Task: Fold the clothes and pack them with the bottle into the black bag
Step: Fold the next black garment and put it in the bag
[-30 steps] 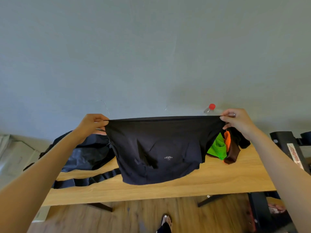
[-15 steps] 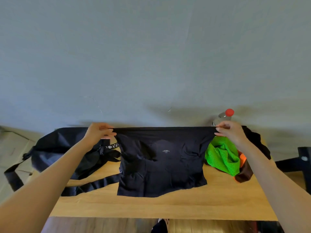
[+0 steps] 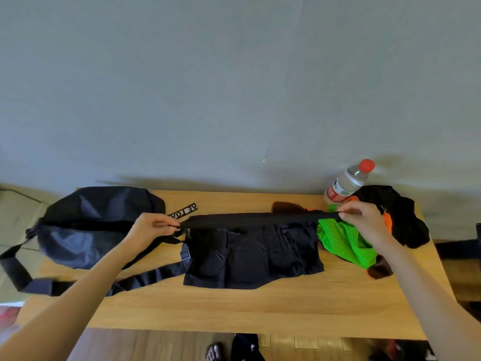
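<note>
At centre frame a black garment (image 3: 253,252) lies mostly flat on the wooden bench (image 3: 234,308), its far edge raised taut. The left hand (image 3: 153,227) pinches that edge at one end, the right hand (image 3: 360,220) at the other. The black bag (image 3: 88,225) sits at left. At upper right stands the bottle (image 3: 347,182), beside a green mesh garment (image 3: 346,242).
</note>
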